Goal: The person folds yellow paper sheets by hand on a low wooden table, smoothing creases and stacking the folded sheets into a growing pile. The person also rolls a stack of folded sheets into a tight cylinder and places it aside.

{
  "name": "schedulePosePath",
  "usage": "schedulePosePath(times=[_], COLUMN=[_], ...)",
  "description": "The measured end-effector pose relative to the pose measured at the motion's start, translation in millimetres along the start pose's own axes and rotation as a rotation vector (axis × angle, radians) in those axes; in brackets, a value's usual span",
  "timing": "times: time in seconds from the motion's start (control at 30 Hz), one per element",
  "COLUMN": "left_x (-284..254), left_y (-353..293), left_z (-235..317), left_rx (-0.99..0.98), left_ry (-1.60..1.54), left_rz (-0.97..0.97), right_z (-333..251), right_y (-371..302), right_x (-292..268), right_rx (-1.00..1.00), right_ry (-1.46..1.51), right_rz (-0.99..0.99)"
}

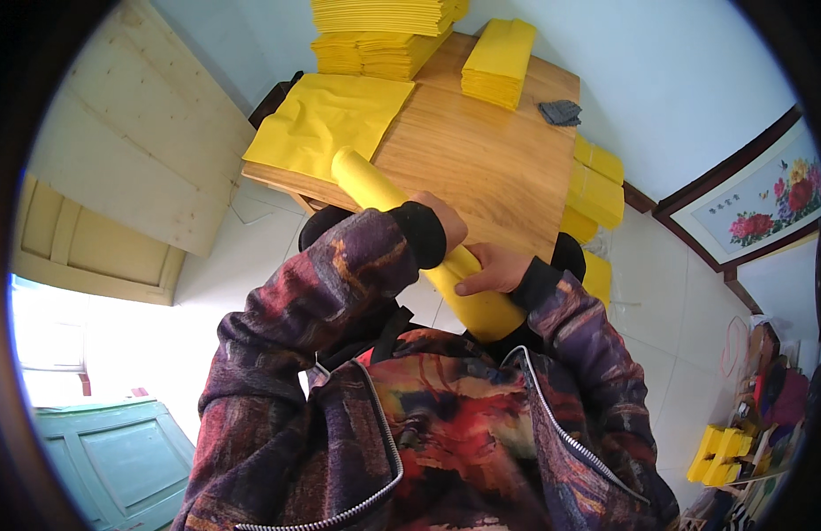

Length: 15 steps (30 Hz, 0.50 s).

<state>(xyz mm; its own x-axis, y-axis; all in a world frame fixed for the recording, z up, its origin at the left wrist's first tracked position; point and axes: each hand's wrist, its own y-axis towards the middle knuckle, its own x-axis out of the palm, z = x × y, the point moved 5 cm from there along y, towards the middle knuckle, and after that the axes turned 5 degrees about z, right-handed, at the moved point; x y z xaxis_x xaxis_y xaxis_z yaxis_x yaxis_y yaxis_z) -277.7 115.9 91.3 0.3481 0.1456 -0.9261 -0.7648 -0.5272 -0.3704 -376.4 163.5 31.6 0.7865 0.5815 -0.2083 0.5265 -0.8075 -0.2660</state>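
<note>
We hold a yellow roll slantwise at the near edge of the table, its upper end overlapping that edge and its lower end down by our lap, off the table's near side. Our left hand is closed around the middle of the roll, its fingers mostly hidden. Our right hand grips lower down, thumb across the top, the other fingers only partly seen. We cannot tell whether the upper end touches the table or the sheet at its left corner. At the table's far left, a tall stack is cut off by the frame; a lower pile lies at its far side, and a crumpled grey cloth at its right corner. Yellow bundles beyond its right side are partly hidden by it.
</note>
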Motion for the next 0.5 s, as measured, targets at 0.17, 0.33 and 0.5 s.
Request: schedulePosePath(times=[0.17,0.33,0.5], left_x=[13,14,10], left_y=[3,3,1], left_z=[-4,-11,-3], left_rx=[0.001,-0.034,-0.001], left_ry=[-0.043,-0.017,0.089], left_rz=[-0.066,0.025,0.025], right_z=[6,4,7], right_y=[4,3,6], right_x=[-2,1,13], right_rx=[-0.042,-0.035,0.007], right_ry=[-0.476,-0.637,0.028], right_rz=[0.183,0.382,-0.019])
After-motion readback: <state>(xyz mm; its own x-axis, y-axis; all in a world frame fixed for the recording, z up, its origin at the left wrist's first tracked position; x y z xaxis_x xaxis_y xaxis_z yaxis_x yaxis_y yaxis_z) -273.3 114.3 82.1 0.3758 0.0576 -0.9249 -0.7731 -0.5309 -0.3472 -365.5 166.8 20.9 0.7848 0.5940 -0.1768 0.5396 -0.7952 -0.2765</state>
